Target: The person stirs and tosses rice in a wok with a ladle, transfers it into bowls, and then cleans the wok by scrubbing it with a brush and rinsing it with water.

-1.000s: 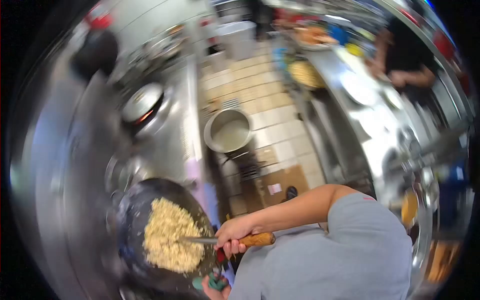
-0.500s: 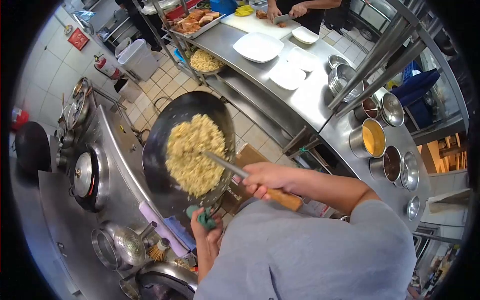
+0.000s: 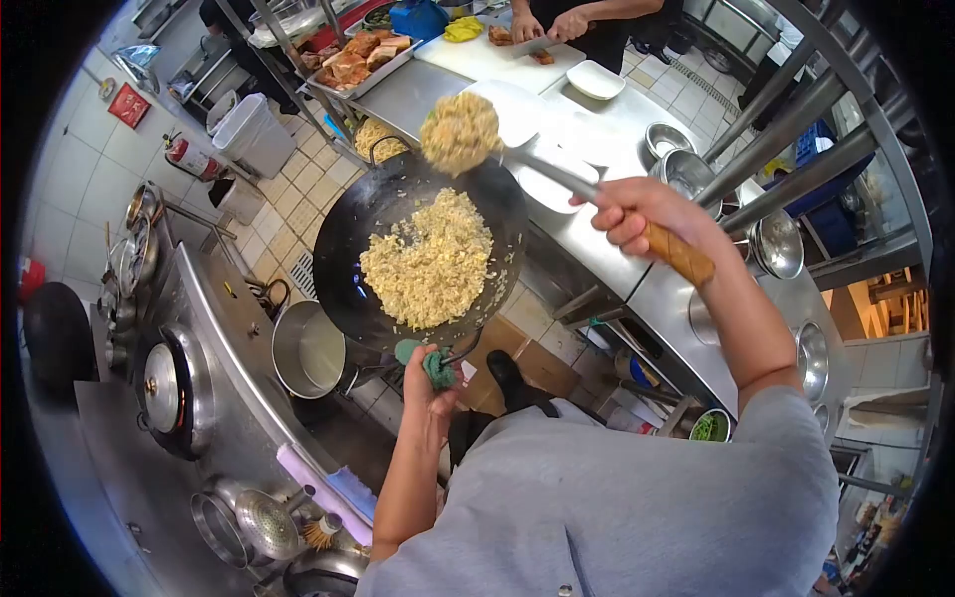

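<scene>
A black wok (image 3: 343, 239) holds loose fried rice (image 3: 428, 264) with yellow egg bits. My left hand (image 3: 430, 383) is closed on the wok's near handle, with a green cloth (image 3: 438, 368) between them. My right hand (image 3: 642, 221) wraps round the wooden handle (image 3: 681, 254) of a metal ladle. A heaped mound of rice (image 3: 460, 132) fills the ladle's bowl, raised over the wok's far rim. White plates (image 3: 542, 189) lie on the steel counter just beyond the ladle.
A co-worker's hands (image 3: 557, 30) cut meat with a knife on a white board (image 3: 477, 60). A meat tray (image 3: 363, 65) stands beside it. Steel pots and bowls (image 3: 776, 244) line the counter at right. A deep pot (image 3: 308, 348) is left of the wok; the stove (image 3: 214, 298) lies further left.
The wok has moved right with my left hand. My right hand has lifted the ladle out of the rice, up and right, now loaded. The deep pot has come into view.
</scene>
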Available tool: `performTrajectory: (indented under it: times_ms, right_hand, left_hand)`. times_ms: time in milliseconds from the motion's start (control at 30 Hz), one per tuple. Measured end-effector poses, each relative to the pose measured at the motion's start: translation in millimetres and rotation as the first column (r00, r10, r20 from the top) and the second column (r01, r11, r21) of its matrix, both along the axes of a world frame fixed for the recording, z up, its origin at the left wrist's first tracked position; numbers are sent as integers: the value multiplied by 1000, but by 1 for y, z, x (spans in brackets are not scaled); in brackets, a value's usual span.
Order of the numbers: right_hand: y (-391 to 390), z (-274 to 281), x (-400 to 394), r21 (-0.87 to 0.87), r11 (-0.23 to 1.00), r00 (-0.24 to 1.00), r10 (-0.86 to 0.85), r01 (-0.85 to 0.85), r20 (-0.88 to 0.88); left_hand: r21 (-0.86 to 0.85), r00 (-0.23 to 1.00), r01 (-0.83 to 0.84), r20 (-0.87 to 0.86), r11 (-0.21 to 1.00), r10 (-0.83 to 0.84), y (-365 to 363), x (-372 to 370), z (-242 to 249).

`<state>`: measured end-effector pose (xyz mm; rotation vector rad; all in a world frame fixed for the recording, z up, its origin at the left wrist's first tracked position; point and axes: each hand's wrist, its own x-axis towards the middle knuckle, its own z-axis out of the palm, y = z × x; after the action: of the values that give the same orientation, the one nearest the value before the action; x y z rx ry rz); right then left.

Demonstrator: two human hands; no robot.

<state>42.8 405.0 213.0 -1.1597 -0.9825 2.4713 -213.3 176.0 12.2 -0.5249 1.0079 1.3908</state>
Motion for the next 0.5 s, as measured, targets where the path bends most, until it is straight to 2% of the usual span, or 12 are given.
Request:
performTrajectory:
  times_ms: [33,67,133,200,233,267,300,333,400,433,500]
  right_hand:
    - [11,2,-3,137,991,997,-8,-2,74]
    - [23,-1,-5,139,990,997,-11,1,73]
    - [45,-21,-9,464,871,945,0,-161,328]
    - [63,-52,-17,562,776,873,-29,-287,486]
    - [76,-77,-25,646,619,779,-86,-446,621]
    - [97,-131,-29,714,372,693,-217,-593,688]
    - [111,-168,-33,686,104,613,-367,-720,700]
    - [108,-166,-39,685,106,612,-366,-721,701]
    - [88,-155,-65,631,323,481,-436,-705,761]
    - [76,-156,-73,629,325,476,-441,-706,761]
    - [43,-164,-89,784,411,613,-489,-465,620]
  left_hand:
    - [7,1000,4,-29,1000,-4,6,-3,1]
    - [10,1000,1,-22,1000,0,10,-6,-1]
    - [10,1000,-7,-19,1000,7,12,-15,-13]
    - [-17,998,-25,-54,1000,24,16,-16,-5]
    - [-19,998,-25,-51,1000,24,17,-19,-8]
    - [7,999,-13,-29,1000,14,16,-25,-14]
    - [35,1000,-4,-7,999,4,16,-31,-18]
    - [33,1000,-3,-7,999,3,17,-35,-20]
    - [70,994,-29,103,997,21,21,-46,-23]
    - [73,994,-24,106,997,16,25,-53,-27]
    - [48,991,-86,110,995,80,36,-70,-38]
